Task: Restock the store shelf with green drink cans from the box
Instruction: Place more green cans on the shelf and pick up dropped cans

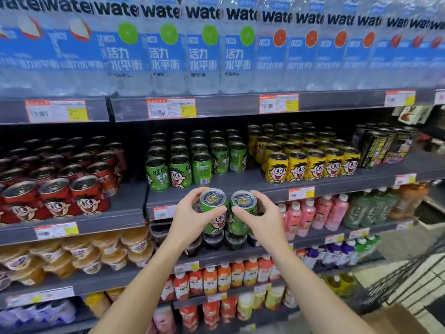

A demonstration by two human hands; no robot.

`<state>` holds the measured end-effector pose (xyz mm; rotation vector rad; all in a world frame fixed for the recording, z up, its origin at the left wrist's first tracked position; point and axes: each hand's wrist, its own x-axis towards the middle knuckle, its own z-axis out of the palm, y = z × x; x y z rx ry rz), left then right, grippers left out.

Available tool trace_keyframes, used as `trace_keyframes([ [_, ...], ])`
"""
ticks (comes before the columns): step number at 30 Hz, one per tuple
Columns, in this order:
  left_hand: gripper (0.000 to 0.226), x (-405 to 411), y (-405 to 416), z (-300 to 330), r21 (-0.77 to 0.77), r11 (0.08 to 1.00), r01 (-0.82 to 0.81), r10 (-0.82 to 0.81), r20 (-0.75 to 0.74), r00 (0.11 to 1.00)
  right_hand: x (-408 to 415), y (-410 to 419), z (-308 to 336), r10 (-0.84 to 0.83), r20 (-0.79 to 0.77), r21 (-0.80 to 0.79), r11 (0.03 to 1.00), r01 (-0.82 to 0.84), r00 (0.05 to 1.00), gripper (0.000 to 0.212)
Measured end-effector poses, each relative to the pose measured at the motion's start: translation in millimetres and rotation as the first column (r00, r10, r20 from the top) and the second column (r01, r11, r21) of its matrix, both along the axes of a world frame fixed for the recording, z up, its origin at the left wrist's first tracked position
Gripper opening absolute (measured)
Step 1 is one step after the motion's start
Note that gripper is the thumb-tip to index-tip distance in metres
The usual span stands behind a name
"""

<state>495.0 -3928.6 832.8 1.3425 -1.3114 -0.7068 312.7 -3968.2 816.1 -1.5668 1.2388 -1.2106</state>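
Box [395, 320] sits at bottom right corner, only a cardboard edge in view, well apart from the hands. Both forearms reach up and forward from the bottom of the frame.

Left hand [190, 214] grips a green can [213, 212], fingers and thumb curled round its upper body, top rim showing. Right hand [261, 216] grips a second green can [242, 210] the same way, thumb across the front. The two cans are upright, side by side, about touching, held in the air just in front of the shelf edge [240, 197] and slightly below the shelf surface.

Step in hand: carrying two cans to the shelf, placement not yet done.

Behind them on that shelf, the green can rows [192, 162] stand several deep. The left columns come closer to the front; the right columns sit further back, leaving bare shelf right in front of them, directly above the held cans. Red cans [72, 189] are to the left, yellow cans [313, 162] to the right, water bottles [168, 51] on the shelf above.

Next move, as a judgement: lift both cans over the edge lip, set them upright in the front gap on the right green columns, faces forward, then let go. Clearance to the yellow cans looks fine; risk is knocking the front green row.
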Motion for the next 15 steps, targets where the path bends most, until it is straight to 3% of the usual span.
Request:
trace_keyframes([
  [9, 0.041, -8.7, -43.7, 7.8, -0.018, 0.992, -0.123, 0.121, -0.072, 0.99, -7.0, -45.2, 17.7, -0.004, 0.022, -0.006, 1.0, 0.004, 1.0, 0.066],
  [13, 0.045, -14.0, -69.5, 11.2, 0.02, 0.977, -0.213, 0.214, -0.135, 0.967, -12.1, -70.4, 24.3, 0.036, 0.06, -0.032, 0.999, -0.034, 0.998, 0.046],
  [15, 0.045, -15.2, -82.6, 12.9, 0.036, 0.97, -0.242, 0.245, -0.122, 0.962, -13.3, -83.8, 27.0, 0.042, 0.071, -0.041, 0.998, -0.039, 0.997, 0.047],
])
